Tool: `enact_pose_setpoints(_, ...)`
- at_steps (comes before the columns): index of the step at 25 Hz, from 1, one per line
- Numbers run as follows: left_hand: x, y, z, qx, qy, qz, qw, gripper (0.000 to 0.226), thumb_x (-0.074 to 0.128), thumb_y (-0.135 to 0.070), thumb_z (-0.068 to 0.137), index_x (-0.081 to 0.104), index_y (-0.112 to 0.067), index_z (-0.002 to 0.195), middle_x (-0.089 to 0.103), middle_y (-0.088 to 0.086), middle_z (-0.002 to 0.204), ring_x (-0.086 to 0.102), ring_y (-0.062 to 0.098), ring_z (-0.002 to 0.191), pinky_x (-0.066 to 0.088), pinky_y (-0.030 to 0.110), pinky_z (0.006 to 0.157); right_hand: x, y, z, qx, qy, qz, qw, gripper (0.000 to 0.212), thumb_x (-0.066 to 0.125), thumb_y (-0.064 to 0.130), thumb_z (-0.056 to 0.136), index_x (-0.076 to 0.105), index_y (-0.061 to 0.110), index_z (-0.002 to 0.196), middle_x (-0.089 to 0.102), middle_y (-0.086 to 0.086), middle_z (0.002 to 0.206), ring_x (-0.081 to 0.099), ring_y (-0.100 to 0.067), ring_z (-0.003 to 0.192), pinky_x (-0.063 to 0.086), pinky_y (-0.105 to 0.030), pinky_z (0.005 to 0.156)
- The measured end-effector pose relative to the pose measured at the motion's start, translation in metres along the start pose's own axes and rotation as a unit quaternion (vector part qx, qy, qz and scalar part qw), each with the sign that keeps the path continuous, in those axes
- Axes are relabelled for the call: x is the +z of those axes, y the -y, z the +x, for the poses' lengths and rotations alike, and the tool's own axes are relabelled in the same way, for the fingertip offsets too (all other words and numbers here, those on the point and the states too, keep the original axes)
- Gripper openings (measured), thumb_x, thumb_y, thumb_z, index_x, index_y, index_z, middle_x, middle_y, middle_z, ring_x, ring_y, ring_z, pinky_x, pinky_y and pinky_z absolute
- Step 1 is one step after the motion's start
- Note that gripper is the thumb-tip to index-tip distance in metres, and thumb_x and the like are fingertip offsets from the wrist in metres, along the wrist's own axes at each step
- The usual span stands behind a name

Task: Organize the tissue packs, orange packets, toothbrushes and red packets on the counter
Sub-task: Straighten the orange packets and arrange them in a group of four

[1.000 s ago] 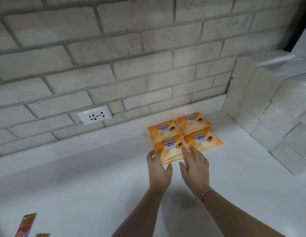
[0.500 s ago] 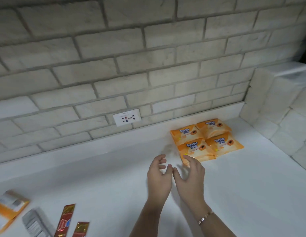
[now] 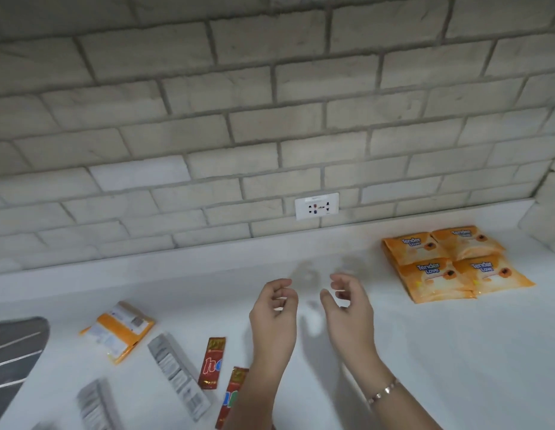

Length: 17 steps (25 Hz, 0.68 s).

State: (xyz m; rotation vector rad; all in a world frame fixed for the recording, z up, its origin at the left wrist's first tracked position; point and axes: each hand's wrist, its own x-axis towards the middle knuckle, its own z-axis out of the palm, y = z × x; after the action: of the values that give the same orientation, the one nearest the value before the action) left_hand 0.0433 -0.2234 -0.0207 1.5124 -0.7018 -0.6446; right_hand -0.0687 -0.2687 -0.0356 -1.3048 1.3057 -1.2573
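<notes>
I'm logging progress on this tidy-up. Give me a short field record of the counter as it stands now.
sorted block: four orange packets, two by two, right side by the wall
stray packet: orange, back side up, left side
red packets: two, beside the left forearm
grey packs: two, lower left, blurred
left hand: empty, fingers loosely curled
right hand: empty, fingers loosely curled
counter: white
wall: socket
</notes>
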Motion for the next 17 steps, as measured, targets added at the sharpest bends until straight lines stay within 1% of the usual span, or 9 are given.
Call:
enact_pose_setpoints(3,-0.033,0.001,0.007,-0.004,-0.021,-0.008,1.000,0.021,0.065,-0.009,0.094,0.073,-0.029,0.095,0.071,-0.011,0.083,0.060,-0.001,0.072,0.047,0.011,0.068,0.028,0.005,-0.012,-0.003,0.020,0.003,1.000,0.030,0.069,0.006,0.091,0.064,0.032,0.104,0.065,0.010,0.105,0.060,-0.010,0.101,0.048,-0.030,0.083)
enact_pose_setpoints(8,-0.089,0.014,0.018,-0.021,-0.054,0.013,0.998,0.020,0.065,-0.012,0.095,0.074,-0.030,0.095,0.071,-0.008,0.086,0.062,0.001,0.075,0.049,0.012,0.067,0.068,0.009,-0.031,-0.009,0.060,-0.011,0.998,0.030,0.068,0.003,0.090,0.066,0.032,0.098,0.067,0.008,0.102,0.061,-0.013,0.098,0.046,-0.021,0.076)
enact_pose_setpoints(10,-0.113,0.022,0.025,-0.032,-0.069,0.028,0.997,0.019,0.066,-0.014,0.096,0.073,-0.031,0.094,0.072,-0.008,0.087,0.065,0.005,0.080,0.052,0.019,0.070,0.077,0.008,-0.038,-0.007,0.079,-0.019,0.997,0.029,0.068,0.003,0.091,0.067,0.032,0.096,0.068,0.008,0.101,0.061,-0.012,0.098,0.045,-0.018,0.075)
enact_pose_setpoints(12,-0.138,0.030,0.042,-0.040,-0.094,0.050,0.994,0.018,0.065,-0.013,0.096,0.072,-0.030,0.093,0.073,-0.008,0.089,0.067,0.012,0.085,0.051,0.022,0.072,0.082,0.008,-0.042,-0.002,0.100,-0.030,0.995,0.029,0.066,0.002,0.092,0.068,0.030,0.096,0.068,0.008,0.100,0.061,-0.011,0.098,0.045,-0.017,0.076)
enact_pose_setpoints(13,-0.153,0.036,0.055,-0.037,-0.107,0.072,0.991,0.016,0.065,-0.014,0.095,0.071,-0.029,0.094,0.073,-0.008,0.091,0.068,0.014,0.087,0.051,0.023,0.072,0.084,0.007,-0.044,-0.001,0.112,-0.039,0.993,0.029,0.065,0.002,0.092,0.068,0.030,0.096,0.068,0.009,0.100,0.061,-0.011,0.098,0.045,-0.016,0.076)
enact_pose_setpoints(14,-0.169,0.044,0.070,-0.030,-0.119,0.116,0.986,0.011,0.066,-0.018,0.095,0.071,-0.027,0.099,0.074,-0.005,0.098,0.068,0.018,0.091,0.051,0.027,0.074,0.084,0.007,-0.046,0.000,0.124,-0.050,0.991,0.029,0.065,0.002,0.093,0.068,0.030,0.096,0.067,0.009,0.101,0.061,-0.010,0.099,0.045,-0.015,0.076)
enact_pose_setpoints(15,-0.184,0.052,0.089,-0.022,-0.132,0.180,0.974,0.015,0.067,-0.024,0.093,0.070,-0.023,0.108,0.073,0.001,0.107,0.068,0.024,0.095,0.051,0.031,0.079,0.085,0.006,-0.047,0.004,0.136,-0.063,0.989,0.028,0.064,0.002,0.094,0.068,0.030,0.096,0.067,0.009,0.101,0.061,-0.010,0.099,0.045,-0.014,0.075)
enact_pose_setpoints(16,-0.198,0.063,0.109,-0.023,-0.151,0.249,0.956,0.033,0.067,-0.033,0.090,0.067,-0.018,0.119,0.069,0.011,0.119,0.065,0.031,0.102,0.051,0.037,0.086,0.086,0.006,-0.047,0.009,0.146,-0.076,0.986,0.028,0.064,0.003,0.094,0.067,0.031,0.097,0.067,0.009,0.101,0.060,-0.010,0.100,0.044,-0.014,0.075)
enact_pose_setpoints(17,-0.210,0.072,0.127,-0.039,-0.172,0.303,0.937,0.052,0.066,-0.043,0.085,0.061,-0.015,0.129,0.060,0.020,0.131,0.059,0.039,0.113,0.048,0.045,0.096,0.085,0.004,-0.048,0.015,0.155,-0.089,0.984,0.028,0.064,0.004,0.095,0.067,0.032,0.097,0.066,0.009,0.102,0.060,-0.010,0.100,0.044,-0.014,0.074)
